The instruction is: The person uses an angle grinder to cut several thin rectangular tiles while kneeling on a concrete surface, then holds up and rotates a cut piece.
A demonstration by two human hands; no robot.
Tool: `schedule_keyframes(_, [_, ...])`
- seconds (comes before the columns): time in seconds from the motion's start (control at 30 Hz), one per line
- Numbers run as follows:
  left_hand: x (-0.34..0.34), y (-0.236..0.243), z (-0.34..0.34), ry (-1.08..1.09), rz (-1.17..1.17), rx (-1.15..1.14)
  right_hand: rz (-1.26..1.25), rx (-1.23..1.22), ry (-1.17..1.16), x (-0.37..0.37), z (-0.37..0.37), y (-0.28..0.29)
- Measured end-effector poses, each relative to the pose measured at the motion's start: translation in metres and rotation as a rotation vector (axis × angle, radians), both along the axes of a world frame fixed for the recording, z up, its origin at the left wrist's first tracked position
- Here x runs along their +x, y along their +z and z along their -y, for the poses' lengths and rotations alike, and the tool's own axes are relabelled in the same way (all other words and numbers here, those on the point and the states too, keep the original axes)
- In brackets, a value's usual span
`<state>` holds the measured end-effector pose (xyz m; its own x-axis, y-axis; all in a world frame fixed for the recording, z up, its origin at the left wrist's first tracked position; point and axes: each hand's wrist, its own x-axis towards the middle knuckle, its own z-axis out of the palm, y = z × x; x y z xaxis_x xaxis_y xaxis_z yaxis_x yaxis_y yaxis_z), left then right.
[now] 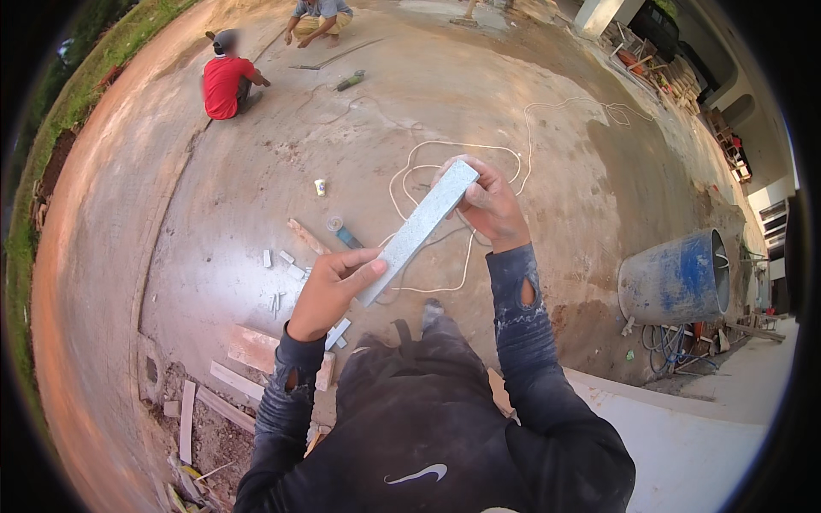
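Note:
A long, narrow strip of pale grey speckled tile or stone (pixel 419 231) is held aslant in front of me, its upper end tipped to the right. My left hand (pixel 335 286) pinches it near the lower end, thumb on the top face. At the upper end my right hand (pixel 489 203) grips it, with the thumb at the edge and some fingers hidden behind. On the ground beyond my left hand lie a wooden stick (pixel 308 236) and a clear-and-blue bottle or cup (pixel 344 232). Small pale offcuts (pixel 287 256) are scattered left of that hand.
A pale cable (pixel 466 272) loops over the ground ahead. A blue, dust-streaked drum (pixel 671 278) lies tilted at right. Planks (pixel 231 380) lie at lower left. Farther off, a person in red (pixel 224 85) and another person (pixel 321 19) crouch near a power tool (pixel 350 80).

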<state>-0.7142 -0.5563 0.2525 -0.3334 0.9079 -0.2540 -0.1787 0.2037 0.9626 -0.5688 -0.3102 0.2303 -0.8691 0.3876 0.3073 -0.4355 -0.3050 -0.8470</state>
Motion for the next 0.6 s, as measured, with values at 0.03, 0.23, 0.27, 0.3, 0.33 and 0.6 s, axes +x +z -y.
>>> schedule_keyframes(0.03, [-0.002,-0.005,0.001,-0.034,0.092,-0.019,-0.011,0.002,0.029,0.0,-0.002,-0.001])
schedule_keyframes(0.23, [0.022,-0.024,-0.003,-0.091,0.286,0.032,0.033,-0.114,0.086,0.005,-0.005,-0.018])
schedule_keyframes(0.27, [0.028,-0.026,-0.006,-0.077,0.301,0.039,0.028,-0.149,0.082,0.006,-0.005,-0.023])
schedule_keyframes(0.3, [0.034,-0.028,-0.008,-0.062,0.316,0.047,0.024,-0.184,0.08,0.007,-0.005,-0.029])
schedule_keyframes(0.33, [0.039,-0.03,-0.01,-0.055,0.333,0.053,0.016,-0.217,0.083,0.007,-0.004,-0.032])
schedule_keyframes(0.6, [0.059,-0.028,-0.023,-0.052,0.342,0.016,-0.133,-0.336,0.118,0.019,0.011,-0.048])
